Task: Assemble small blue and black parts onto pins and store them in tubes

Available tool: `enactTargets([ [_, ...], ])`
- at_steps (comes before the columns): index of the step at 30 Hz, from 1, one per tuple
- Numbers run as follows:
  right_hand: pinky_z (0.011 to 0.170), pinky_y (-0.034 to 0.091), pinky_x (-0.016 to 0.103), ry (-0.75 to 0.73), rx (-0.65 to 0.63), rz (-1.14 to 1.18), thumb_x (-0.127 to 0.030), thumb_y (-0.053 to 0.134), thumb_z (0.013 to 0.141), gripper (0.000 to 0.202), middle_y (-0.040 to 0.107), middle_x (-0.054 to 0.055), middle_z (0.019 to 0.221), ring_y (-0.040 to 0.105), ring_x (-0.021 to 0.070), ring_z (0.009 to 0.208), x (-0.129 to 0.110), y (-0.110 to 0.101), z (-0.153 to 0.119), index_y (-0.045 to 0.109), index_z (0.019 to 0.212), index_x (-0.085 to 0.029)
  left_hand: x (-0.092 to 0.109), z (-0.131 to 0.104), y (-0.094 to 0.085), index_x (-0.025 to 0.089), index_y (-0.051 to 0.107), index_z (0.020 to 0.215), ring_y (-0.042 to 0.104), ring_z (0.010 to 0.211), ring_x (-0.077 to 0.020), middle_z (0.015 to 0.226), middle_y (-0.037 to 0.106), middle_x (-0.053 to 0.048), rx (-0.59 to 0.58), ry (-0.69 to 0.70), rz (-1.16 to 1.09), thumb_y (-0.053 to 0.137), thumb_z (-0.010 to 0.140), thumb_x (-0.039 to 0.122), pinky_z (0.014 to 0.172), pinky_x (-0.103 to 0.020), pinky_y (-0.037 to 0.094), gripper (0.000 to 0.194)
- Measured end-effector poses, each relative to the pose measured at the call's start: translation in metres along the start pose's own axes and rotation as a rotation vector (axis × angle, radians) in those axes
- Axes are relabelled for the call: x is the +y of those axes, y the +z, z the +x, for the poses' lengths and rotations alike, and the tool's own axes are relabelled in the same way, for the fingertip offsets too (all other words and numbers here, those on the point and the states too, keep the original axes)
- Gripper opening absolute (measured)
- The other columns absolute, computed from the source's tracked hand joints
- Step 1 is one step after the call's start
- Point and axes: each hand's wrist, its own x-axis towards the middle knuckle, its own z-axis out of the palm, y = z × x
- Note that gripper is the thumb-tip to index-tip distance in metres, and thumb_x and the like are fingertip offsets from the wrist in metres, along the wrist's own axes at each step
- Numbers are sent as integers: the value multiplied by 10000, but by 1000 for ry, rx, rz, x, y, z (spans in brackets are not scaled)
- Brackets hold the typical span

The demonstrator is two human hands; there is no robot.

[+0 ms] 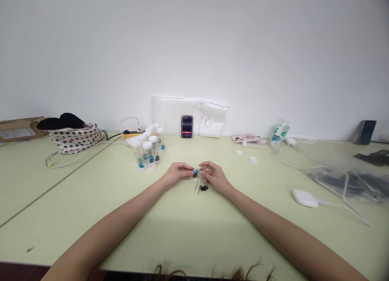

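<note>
Between both hands, just above the table, is a small blue part (196,172) with a dark bit under it; its exact kind is too small to make out. My left hand (180,172) pinches it from the left, thumb and forefinger closed. From the right, my right hand (213,175) has its fingertips closed on the same part. On the table right below lie a thin metal hex key (196,184), another thin rod (199,188) and a small black part (204,188) near my right fingers.
Several clear tubes with white caps (147,145) stand left of my hands. Behind are a phone (187,126) and a white plastic package (209,119). To the right lie a white cap (253,160), a cabled white device (305,198) and a plastic bag (352,179). A patterned basket (75,138) sits far left.
</note>
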Motion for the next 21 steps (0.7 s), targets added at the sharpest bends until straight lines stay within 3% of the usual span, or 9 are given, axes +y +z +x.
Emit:
enactTargets([
  [2,407,423,208,6,-1,1,-388,581,716,324,540,20,815,486,60,450,1,0,0,506,961,-190,0,0,0,95,634,772,592,705,-143,738,648,-66,10,-3,1,736,551,216,717,-302,466,271],
  [7,381,352,190,1,-32,-45,-406,490,781,293,522,-16,617,434,62,410,0,0,1,516,963,-177,0,0,0,95,633,779,585,664,-130,721,643,-58,-19,5,6,733,555,224,711,-307,466,278],
  [12,464,392,203,-59,41,-110,-383,587,706,307,569,29,781,537,110,607,-2,0,0,547,934,-181,1,0,0,93,634,764,592,692,-143,724,647,-62,16,3,6,741,540,222,723,-317,462,280],
  [16,483,395,229,-33,7,-121,-424,497,769,312,551,-2,597,524,120,551,-1,0,1,544,948,-173,0,1,-1,103,634,771,592,681,-135,722,649,-52,-19,-4,-2,736,549,217,734,-320,460,269],
  [21,620,428,256,-113,34,-152,-357,589,714,299,579,37,794,551,140,716,1,-1,2,541,948,-176,-2,2,-1,103,636,759,601,723,-154,735,657,-58,14,-4,-12,744,537,216,747,-328,459,272],
])
